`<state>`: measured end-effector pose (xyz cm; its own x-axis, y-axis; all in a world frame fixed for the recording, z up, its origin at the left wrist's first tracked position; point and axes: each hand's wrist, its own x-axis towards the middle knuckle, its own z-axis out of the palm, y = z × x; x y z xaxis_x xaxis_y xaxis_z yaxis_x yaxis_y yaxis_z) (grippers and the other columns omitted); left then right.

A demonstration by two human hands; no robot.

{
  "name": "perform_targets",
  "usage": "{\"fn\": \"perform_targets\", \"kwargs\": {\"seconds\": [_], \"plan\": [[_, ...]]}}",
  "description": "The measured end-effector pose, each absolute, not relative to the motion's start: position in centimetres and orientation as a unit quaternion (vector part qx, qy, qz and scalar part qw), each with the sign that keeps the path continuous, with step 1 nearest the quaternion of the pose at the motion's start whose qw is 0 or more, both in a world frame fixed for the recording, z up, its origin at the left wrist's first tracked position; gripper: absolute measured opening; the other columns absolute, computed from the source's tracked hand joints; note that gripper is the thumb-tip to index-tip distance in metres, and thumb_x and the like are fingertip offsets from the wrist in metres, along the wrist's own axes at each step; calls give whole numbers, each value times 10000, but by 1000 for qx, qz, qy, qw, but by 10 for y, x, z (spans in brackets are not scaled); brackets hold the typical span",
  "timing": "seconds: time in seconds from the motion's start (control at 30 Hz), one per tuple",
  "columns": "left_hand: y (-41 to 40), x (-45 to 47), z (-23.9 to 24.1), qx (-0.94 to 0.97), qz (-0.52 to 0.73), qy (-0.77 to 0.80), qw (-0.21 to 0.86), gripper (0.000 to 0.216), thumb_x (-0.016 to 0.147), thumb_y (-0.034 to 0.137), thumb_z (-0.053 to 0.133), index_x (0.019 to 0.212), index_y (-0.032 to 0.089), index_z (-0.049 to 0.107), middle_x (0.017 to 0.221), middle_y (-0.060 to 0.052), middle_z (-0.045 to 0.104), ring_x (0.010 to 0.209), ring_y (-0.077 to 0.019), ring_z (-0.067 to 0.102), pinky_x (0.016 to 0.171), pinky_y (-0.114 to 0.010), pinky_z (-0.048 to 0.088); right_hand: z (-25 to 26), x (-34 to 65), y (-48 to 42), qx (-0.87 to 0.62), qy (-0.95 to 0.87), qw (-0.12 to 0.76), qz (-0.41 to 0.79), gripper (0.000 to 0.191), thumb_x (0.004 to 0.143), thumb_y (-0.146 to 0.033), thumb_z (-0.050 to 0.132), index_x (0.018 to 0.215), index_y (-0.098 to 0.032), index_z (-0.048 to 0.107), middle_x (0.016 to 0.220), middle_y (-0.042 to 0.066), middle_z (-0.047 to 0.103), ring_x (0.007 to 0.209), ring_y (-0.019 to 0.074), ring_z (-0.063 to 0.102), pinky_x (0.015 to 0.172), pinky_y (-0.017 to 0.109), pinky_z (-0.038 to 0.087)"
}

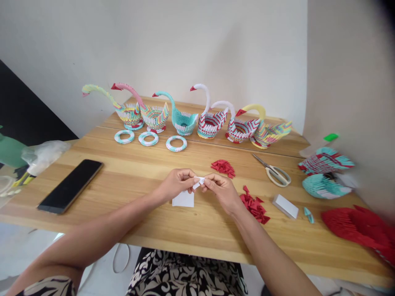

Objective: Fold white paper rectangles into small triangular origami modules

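Left hand and right hand pinch one white slip between them, just above the paper, apparently two-handed to steady so small a piece. Two red piles lie near the right hand, presumably for reach. Counted: six swans at the back, three rings, one phone.
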<state>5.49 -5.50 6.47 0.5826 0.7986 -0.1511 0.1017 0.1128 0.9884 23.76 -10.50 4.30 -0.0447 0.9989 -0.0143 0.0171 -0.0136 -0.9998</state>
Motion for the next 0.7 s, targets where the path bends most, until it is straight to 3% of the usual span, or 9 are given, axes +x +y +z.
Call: {"fn": "perform_targets", "kwargs": {"seconds": [0.2,0.43,0.6,0.7], "plan": [[-57,57,64,619,281,369,633,295,746,420,652,691,141,576,564,8,589,495,-80,512,484,-185,370,46,236,-106,-519,-539,464,475,230,803,-394,646,758,-170,663,673,7,634,654,137,545,647,260,417],[-59,58,64,620,312,359,624,281,758,407,651,720,141,568,611,-6,624,558,-98,549,560,-214,421,46,231,-112,-563,-604,445,346,219,854,-339,582,694,-190,573,643,-11,564,594,129,496,557,247,386],[-53,54,67,558,276,344,703,306,754,427,656,717,144,548,597,-11,648,498,-82,539,519,-201,389,51,237,-112,-537,-671,464,216,92,879,-280,566,896,-224,636,826,29,666,737,176,602,698,304,467],[-51,53,66,540,266,342,722,312,743,429,670,709,143,550,585,-6,648,478,-76,538,506,-196,370,50,239,-110,-488,-732,458,126,103,885,-208,557,921,-242,648,885,48,678,839,200,619,785,349,473]]}}
